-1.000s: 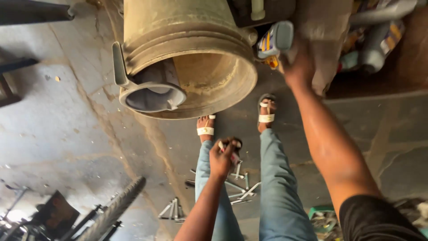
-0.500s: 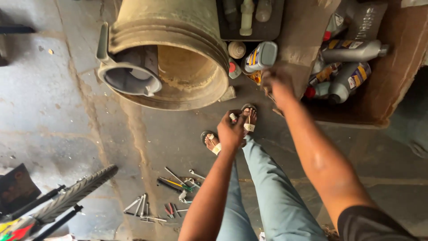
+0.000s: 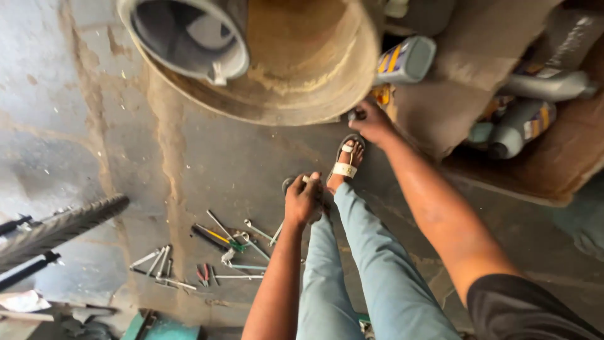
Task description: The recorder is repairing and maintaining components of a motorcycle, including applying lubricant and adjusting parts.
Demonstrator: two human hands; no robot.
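My right hand (image 3: pixel 372 121) reaches forward to the lower rim of a big tan bucket (image 3: pixel 308 69), its fingertips pinched on a small dark part (image 3: pixel 352 115) beside the rim. A grey plastic jug (image 3: pixel 189 34) sits inside the bucket. Over my left knee, my left hand (image 3: pixel 304 201) is curled into a fist, and nothing shows inside it. My legs in light blue trousers (image 3: pixel 371 264) stretch out below, with a sandalled foot (image 3: pixel 345 160) just under the right hand.
Several spanners and pliers (image 3: pixel 220 249) lie scattered on the stained concrete floor. A tyre (image 3: pixel 60 228) lies at the left edge. A cardboard box (image 3: pixel 547 170) at the right holds grey oil bottles (image 3: pixel 522 123). A blue-and-yellow bottle (image 3: pixel 402 60) lies by the bucket.
The view has swung down and closer. My right hand has moved from the bottles to the bucket's rim. The left fist has stayed over my left knee.
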